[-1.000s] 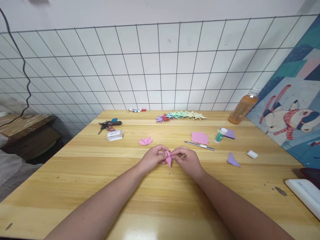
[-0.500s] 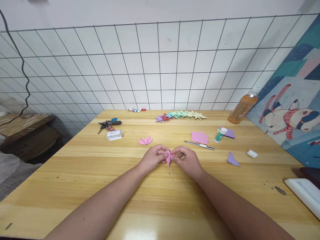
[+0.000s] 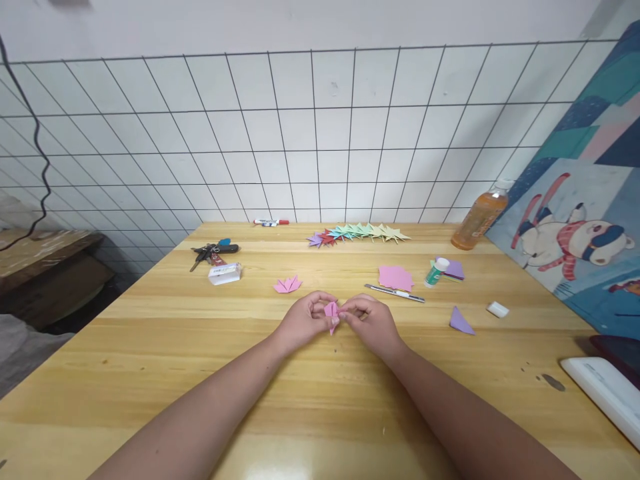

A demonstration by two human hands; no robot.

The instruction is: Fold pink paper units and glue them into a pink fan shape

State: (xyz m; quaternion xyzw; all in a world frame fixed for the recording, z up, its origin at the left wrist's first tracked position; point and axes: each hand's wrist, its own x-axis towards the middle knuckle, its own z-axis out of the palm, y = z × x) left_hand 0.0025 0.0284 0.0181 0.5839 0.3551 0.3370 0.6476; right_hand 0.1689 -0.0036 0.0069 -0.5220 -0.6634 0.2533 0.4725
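Note:
Between my hands, just above the table, is a small folded piece of pink origami paper (image 3: 331, 311). My left hand (image 3: 306, 321) pinches it from the left with thumb and fingers. From the right, my right hand (image 3: 369, 323) grips its edge between thumb and forefinger. Fingertips hide part of the folds. Beyond my left hand lies a pink folded paper fan shape (image 3: 287, 285). A stack of pink paper (image 3: 395, 278) and a utility knife (image 3: 395, 293) lie beyond my right hand.
On the wooden table (image 3: 300, 407) are keys (image 3: 214, 252), a small white box (image 3: 225, 273), a marker (image 3: 271, 223), a row of colored paper stars (image 3: 357, 233), a glue stick (image 3: 437, 273), purple sheets (image 3: 454, 269), a purple triangle (image 3: 461, 321), an eraser (image 3: 498, 309) and a bottle (image 3: 481, 216).
The pink paper has been turned and its outline looks narrower between my fingers. Both hands keep their hold. The whole view has shifted slightly.

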